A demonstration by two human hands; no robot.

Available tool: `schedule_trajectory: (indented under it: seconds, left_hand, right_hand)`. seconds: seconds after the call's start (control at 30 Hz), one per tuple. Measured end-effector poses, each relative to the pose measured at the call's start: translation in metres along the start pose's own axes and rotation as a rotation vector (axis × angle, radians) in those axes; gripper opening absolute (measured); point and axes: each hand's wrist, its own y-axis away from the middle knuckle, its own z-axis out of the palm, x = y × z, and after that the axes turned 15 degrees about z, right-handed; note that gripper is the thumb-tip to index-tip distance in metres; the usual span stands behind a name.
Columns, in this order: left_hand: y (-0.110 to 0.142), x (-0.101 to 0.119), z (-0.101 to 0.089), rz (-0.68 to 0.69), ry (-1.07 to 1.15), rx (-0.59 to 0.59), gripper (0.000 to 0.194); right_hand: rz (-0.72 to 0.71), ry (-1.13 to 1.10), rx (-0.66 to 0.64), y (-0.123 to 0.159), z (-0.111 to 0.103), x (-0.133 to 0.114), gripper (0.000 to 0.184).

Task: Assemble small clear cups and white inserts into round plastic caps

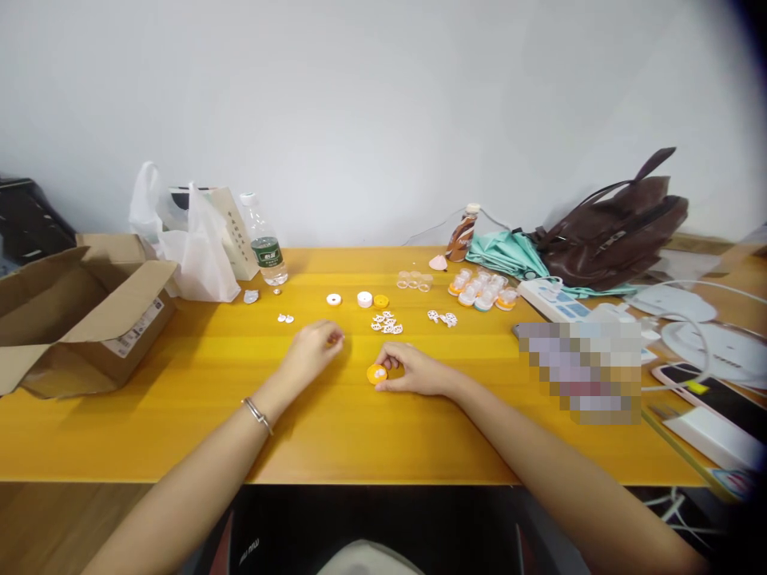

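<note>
My right hand pinches a round yellow plastic disc by its edge, with a small white piece lying in its middle. To its left, my left hand hovers over the table with its fingers curled together; whatever they hold, if anything, is too small to make out. Beyond the hands lie a pile of small white plastic parts, a second yellow disc, a white cylinder and a white ring. Two small white pieces rest left of my left hand.
More white parts, clear rings and several clear-topped pieces lie to the right. An open cardboard box, a plastic bag and a water bottle stand left. A brown bag and cables are at right.
</note>
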Motion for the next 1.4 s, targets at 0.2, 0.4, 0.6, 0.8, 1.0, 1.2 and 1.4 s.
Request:
schedule_trajectory:
  seconds: [0.2, 0.4, 0.6, 0.8, 1.0, 1.2, 1.4]
  left_hand:
    - [0.008, -0.043, -0.011, 0.035, -0.235, -0.077, 0.020]
    - [0.023, -0.049, -0.003, 0.340, -0.389, -0.155, 0.028]
    - [0.024, -0.050, -0.001, 0.479, -0.414, -0.132, 0.023]
    - [0.028, 0.018, 0.000, 0.784, -0.047, -0.095, 0.012]
    - [0.032, 0.055, 0.016, 0.657, 0.197, -0.201, 0.004]
    - [0.010, 0.023, 0.027, 0.140, 0.330, -0.237, 0.047]
    - [0.000, 0.024, 0.026, 0.113, 0.405, -0.352, 0.027]
  right_hand:
    - [-0.016, 0.052, 0.077, 0.002, 0.007, 0.002, 0.024]
    - [-0.047, 0.085, 0.104, 0.002, 0.010, 0.003, 0.023]
    - [-0.048, 0.115, 0.109, 0.001, 0.011, 0.003, 0.024]
    - [-0.013, 0.096, 0.081, -0.001, 0.010, 0.006, 0.033]
    - [0.012, -0.040, 0.029, 0.003, 0.002, 0.009, 0.028]
    - [0.004, -0.099, 0.011, 0.004, -0.002, 0.013, 0.009]
    - [-0.033, -0.047, 0.027, 0.004, 0.000, 0.013, 0.012]
